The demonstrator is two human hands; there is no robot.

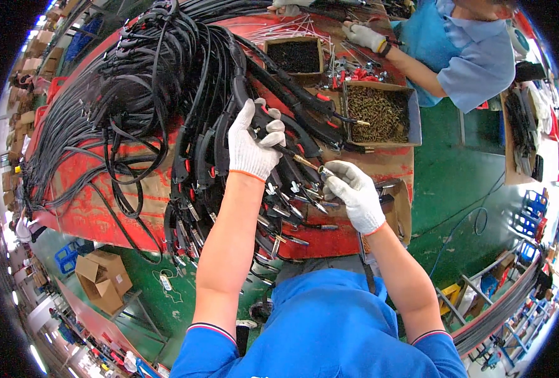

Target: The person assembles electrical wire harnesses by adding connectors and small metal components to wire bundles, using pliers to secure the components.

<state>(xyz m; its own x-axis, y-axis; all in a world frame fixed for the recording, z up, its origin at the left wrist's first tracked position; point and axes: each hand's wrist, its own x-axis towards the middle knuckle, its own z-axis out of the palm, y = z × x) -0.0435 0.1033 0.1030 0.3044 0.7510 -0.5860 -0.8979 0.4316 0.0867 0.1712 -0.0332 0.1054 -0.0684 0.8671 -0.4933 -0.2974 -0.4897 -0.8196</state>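
Left hand (255,142) clenched round a black torch (278,146) over the red table (96,208), right hand (355,194) pinching what looks like a small brass fitting (325,171) at its tip, unseated; many torches (229,189) beneath, count finished unclear.

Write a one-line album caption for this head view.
Gloved left hand holds a black torch handle; right hand pinches its brass tip over a red table.
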